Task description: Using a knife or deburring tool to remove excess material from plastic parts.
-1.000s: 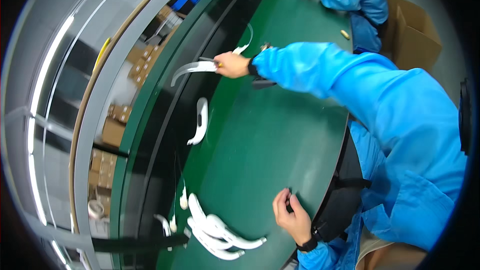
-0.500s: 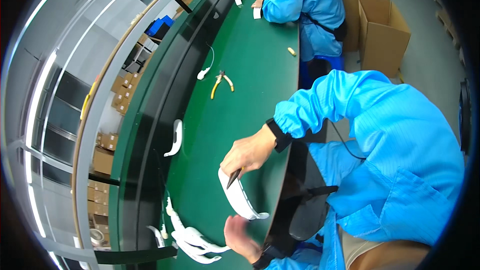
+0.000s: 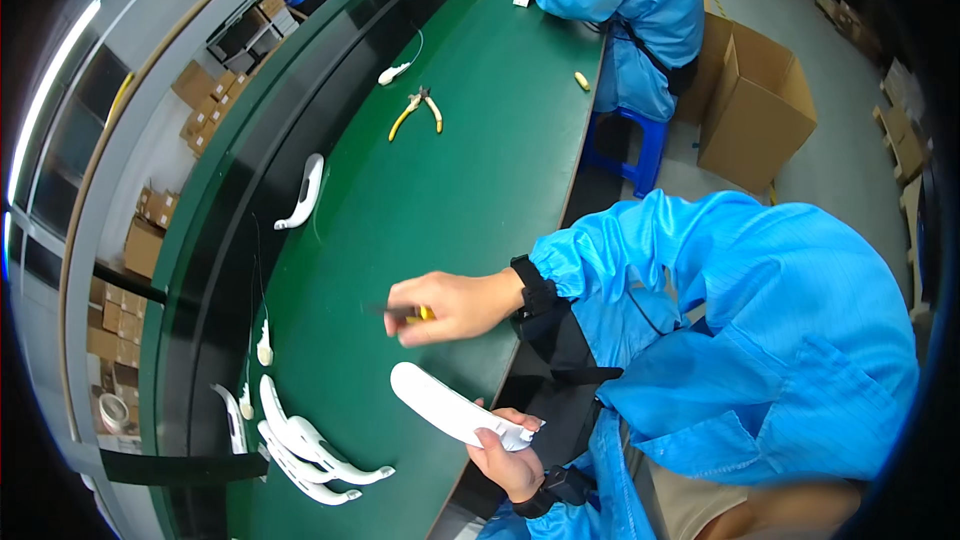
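My left hand (image 3: 508, 462) holds the end of a long, curved white plastic shell (image 3: 445, 408), fingers and thumb wrapped round it near the table's front edge. The shell's smooth broad side faces up. Just above its far end, apart from it, my right hand (image 3: 450, 308) is closed on a small tool (image 3: 420, 314) with a dark tip and a yellow handle; motion blurs the tip, so its exact kind is unclear. Several similar white shells (image 3: 300, 445) lie together at the lower left of the green table (image 3: 360, 280).
Yellow-handled pliers (image 3: 418, 116) lie farther up the table. A single white shell (image 3: 304, 192) and white corded plugs (image 3: 265, 345) rest along its left side. A co-worker in blue (image 3: 625, 0) sits at the far end, beside an open cardboard box (image 3: 755, 105).
My left hand has closed on the white shell's near end. My right hand has let go of the shell and moved off it, keeping the small tool. The whole view has shifted.
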Demonstrator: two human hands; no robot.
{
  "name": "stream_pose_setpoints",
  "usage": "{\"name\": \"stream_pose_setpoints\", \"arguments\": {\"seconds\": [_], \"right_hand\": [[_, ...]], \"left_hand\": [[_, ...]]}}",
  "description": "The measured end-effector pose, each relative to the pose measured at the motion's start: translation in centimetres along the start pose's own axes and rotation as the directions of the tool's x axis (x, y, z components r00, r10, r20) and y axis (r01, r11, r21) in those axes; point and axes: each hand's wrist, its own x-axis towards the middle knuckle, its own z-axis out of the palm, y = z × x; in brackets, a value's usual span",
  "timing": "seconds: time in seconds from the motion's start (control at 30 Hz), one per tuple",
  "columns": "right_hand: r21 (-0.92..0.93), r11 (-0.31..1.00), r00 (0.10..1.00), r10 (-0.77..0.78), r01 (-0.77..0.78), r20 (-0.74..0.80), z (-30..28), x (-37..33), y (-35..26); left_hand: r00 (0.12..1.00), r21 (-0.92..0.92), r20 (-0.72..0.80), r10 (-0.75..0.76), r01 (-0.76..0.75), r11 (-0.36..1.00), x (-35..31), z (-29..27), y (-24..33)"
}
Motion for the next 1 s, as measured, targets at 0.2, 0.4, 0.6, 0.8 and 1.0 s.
{"name": "stream_pose_setpoints", "arguments": {"seconds": [0.2,0.4,0.6,0.8,1.0], "right_hand": [[0.453,0.814,0.924,0.378,-0.364,0.063,1.3,-0.6,2.4],[0.414,0.859,0.953,0.277,-0.302,0.121,1.1,-0.2,0.8],[0.381,0.887,0.965,0.237,-0.261,0.110,4.6,0.2,-3.2],[0.325,0.903,0.957,0.241,-0.283,0.163,9.5,-0.6,-3.2],[0.235,0.934,0.963,0.252,-0.268,0.095,10.6,-0.9,-2.9]], "left_hand": [[0.990,0.026,-0.136,0.027,-0.024,0.999,-0.9,1.0,-2.8],[0.943,0.075,-0.332,-0.017,0.044,0.996,-1.8,1.6,-5.1],[0.926,0.027,-0.371,-0.070,0.086,0.996,-2.0,1.4,-4.5],[0.882,-0.049,-0.452,-0.131,0.122,0.991,-1.9,1.7,-3.7],[0.900,-0.042,-0.418,-0.126,0.120,0.992,-1.8,1.7,-3.4]]}}
